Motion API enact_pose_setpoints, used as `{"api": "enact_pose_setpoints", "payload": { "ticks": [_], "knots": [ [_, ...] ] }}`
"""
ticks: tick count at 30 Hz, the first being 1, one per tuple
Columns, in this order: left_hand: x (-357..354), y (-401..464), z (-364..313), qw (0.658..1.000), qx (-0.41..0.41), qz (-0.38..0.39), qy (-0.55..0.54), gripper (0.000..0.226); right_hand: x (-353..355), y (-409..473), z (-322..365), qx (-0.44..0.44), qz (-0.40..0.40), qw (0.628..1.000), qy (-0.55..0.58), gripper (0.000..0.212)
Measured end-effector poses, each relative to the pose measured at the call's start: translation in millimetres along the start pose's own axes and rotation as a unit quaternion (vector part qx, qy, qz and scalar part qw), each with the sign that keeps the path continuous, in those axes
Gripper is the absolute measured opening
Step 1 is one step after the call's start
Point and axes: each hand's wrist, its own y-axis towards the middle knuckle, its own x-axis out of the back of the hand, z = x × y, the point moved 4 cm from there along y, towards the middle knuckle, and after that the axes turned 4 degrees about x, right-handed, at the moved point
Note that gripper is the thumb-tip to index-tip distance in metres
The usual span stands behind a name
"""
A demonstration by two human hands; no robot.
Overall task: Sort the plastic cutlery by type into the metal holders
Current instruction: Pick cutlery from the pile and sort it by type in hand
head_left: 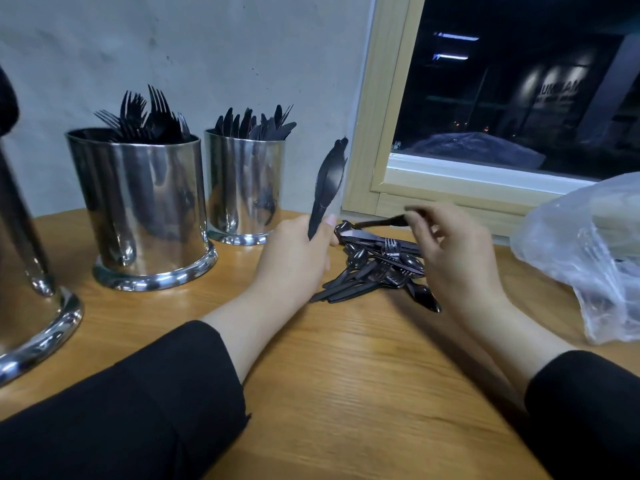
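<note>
While the left hand grips a small bunch of black plastic knives by their handle ends, blades pointing up, the right hand pinches the handle of another black piece between thumb and fingers just above the pile of cutlery; that piece is blurred, so its type is hard to tell. The pile lies on the wooden tabletop between the two hands, a tangle of forks, spoons and knives. To the left stand the metal holders: a fork holder in front, a knife holder behind it near the wall, and a third holder at the frame's edge, its contents out of view.

These pieces look very light and thin, stiff enough to lift by one end yet likely to flex or snap if forced. Smooth plastic may slip, and tines can snag neighbours in the pile, so the handle seems the best place to hold. A crumpled plastic bag sits at the right.

Behind the window, pale lettering on a dark wall is too blurred to read. No brand shows on anything else.
</note>
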Motion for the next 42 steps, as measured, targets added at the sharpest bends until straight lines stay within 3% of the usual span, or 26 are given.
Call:
{"api": "enact_pose_setpoints", "payload": {
  "ticks": [5,9,11,14,17,21,25,31,35,42],
  "knots": [
    [1,-1,-9,0.995,-0.073,-0.040,0.062,0.046,23,3,15,-0.118,0.007,0.978,0.170,0.024],
    [-22,-13,-10,0.987,-0.084,0.132,-0.020,0.032,21,-7,27,-0.130,0.010,0.969,0.209,0.019],
    [-32,-16,-7,0.984,-0.067,0.162,-0.034,0.032,20,-9,26,-0.131,-0.002,0.966,0.221,0.020],
    [-33,-17,-9,0.982,-0.010,0.112,-0.154,0.028,17,-16,6,-0.146,-0.024,0.975,0.168,0.025],
    [-33,-21,-6,0.983,0.007,0.063,-0.171,0.034,5,-28,-25,-0.144,0.044,0.988,0.029,0.013],
    [-50,-33,4,0.974,0.050,0.148,-0.166,0.033,-9,-32,-45,-0.147,0.141,0.977,-0.061,0.022],
    [-56,-37,3,0.965,0.074,0.175,-0.183,0.023,-20,-33,-42,-0.142,0.200,0.964,-0.105,0.026],
    [-38,-28,6,0.953,0.147,0.068,-0.256,0.036,-20,-34,-39,-0.162,0.217,0.958,-0.097,0.024],
    [-32,-25,8,0.943,0.169,0.039,-0.282,0.035,-16,-34,-38,-0.184,0.196,0.961,-0.070,0.023],
    [-32,-22,10,0.943,0.179,0.037,-0.277,0.037,4,-31,-29,-0.250,0.018,0.966,0.066,0.010]
  ]
}}
